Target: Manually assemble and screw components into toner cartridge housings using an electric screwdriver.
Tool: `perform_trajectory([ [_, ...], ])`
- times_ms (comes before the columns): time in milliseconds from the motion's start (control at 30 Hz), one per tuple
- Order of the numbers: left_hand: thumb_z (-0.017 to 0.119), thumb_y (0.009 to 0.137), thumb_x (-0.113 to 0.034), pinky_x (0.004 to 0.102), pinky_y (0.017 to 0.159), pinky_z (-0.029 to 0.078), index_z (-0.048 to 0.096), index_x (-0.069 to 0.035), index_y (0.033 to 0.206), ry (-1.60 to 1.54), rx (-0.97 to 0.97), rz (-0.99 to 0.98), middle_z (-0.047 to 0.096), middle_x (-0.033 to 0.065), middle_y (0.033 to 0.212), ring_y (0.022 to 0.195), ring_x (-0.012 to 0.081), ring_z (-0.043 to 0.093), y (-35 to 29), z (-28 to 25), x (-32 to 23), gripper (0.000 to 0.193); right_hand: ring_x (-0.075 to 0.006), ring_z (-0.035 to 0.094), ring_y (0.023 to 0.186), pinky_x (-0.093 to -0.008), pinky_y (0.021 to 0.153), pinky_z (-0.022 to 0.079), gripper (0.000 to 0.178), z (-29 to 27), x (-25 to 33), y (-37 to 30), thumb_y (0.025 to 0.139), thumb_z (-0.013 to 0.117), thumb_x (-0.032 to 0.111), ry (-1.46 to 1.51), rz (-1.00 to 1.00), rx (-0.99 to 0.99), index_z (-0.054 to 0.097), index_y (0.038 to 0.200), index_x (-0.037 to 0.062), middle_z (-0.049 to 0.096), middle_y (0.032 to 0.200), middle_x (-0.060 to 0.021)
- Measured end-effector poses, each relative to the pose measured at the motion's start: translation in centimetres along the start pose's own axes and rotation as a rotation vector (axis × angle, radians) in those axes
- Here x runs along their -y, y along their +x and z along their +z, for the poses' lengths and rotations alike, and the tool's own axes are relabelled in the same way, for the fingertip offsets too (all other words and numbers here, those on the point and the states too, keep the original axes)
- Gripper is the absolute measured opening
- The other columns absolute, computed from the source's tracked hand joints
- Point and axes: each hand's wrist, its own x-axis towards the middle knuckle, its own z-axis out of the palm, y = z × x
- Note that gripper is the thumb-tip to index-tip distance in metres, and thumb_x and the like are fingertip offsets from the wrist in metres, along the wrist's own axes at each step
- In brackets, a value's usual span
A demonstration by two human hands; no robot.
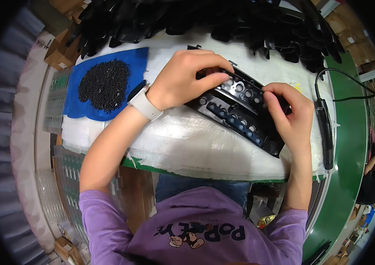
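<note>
Lying slantwise across the middle of the frame, a long black plastic panel (240, 110) rests on the white-covered table (187, 145), one end pointing to the upper centre and the other to the lower right. Rows of round holes run along it, with a bluish strip showing through the lower row. Both hands are on it. The left hand (187, 77) arches over the upper end, fingers curled down and its thumb pressing on the panel's face near the holes; whether anything small is pinched under those fingertips cannot be told. The right hand (289, 115) closes around the panel's right-hand part, fingers bent over the far edge and thumb on top, steadying it.

By the look of it, the step in hand is fitting or pressing something into the holes while the panel is held still. A further move of this kind would call for a firm hold from the right hand and a careful fingertip placement from the left.

Further out, a heap of small black pieces (104, 85) sits on a blue cloth (139, 59) at the upper left, well apart from the hands. A pile of black plastic parts (222, 17) fills the top of the frame. A slim black tool with a cable (325, 128) lies at the right table edge, just beside the right hand.
</note>
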Motion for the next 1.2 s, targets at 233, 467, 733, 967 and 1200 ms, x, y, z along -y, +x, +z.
perform_trajectory([
  [233,0.063,0.074,-0.005,0.0322,0.066,0.049,0.063,-0.006,0.094,0.435,0.064,0.189,0.060,0.0066,0.086,0.082,0.0247,0.058,1.1,1.5,0.8,0.020,-0.0224,0.059,0.056,-0.0297,0.050,0.046,0.010,0.3,-1.4,-0.1,0.069,0.069,0.006,-0.300,-0.229,-0.013,0.066,0.079,0.0069,0.060,0.074,-0.0041],
  [467,0.063,0.076,-0.008,0.0327,0.070,0.049,0.062,-0.002,0.091,0.472,0.084,0.191,0.060,0.0088,0.093,0.084,0.0248,0.059,0.6,1.1,0.6,0.016,-0.0200,0.059,0.056,-0.0291,0.049,0.046,0.012,1.3,-1.1,-0.1,0.069,0.070,0.007,-0.477,-0.276,0.017,0.066,0.081,0.0076,0.058,0.078,-0.0031],
  [733,0.064,0.077,-0.015,0.0328,0.071,0.046,0.063,-0.002,0.090,0.505,0.174,0.205,0.060,0.0087,0.091,0.083,0.0249,0.056,-0.5,0.1,0.3,0.019,-0.0198,0.058,0.055,-0.0305,0.049,0.045,0.013,0.8,-0.1,-0.1,0.070,0.070,0.013,-0.518,-0.267,-0.067,0.066,0.082,0.0083,0.057,0.083,-0.0022],
  [967,0.064,0.074,-0.006,0.0334,0.070,0.045,0.061,-0.001,0.077,0.133,0.178,0.222,0.059,0.0090,0.089,0.081,0.0264,0.055,-0.7,-1.0,0.4,0.006,-0.0197,0.054,0.050,-0.0296,0.044,0.041,0.011,0.1,0.3,0.1,0.065,0.072,0.007,-0.211,-0.283,-0.055,0.064,0.072,0.0040,0.055,0.066,-0.0053],
  [1200,0.068,0.058,-0.002,0.0409,0.087,0.043,0.062,-0.002,0.075,0.035,0.355,0.223,0.057,0.0139,0.107,0.105,0.0343,0.051,-0.8,-2.5,0.0,0.018,-0.0230,0.052,0.078,-0.0323,0.059,0.044,0.018,2.1,1.8,-1.1,0.057,0.071,0.009,-0.247,-0.502,0.346,0.059,0.067,0.0011,0.050,0.082,-0.0077],
])
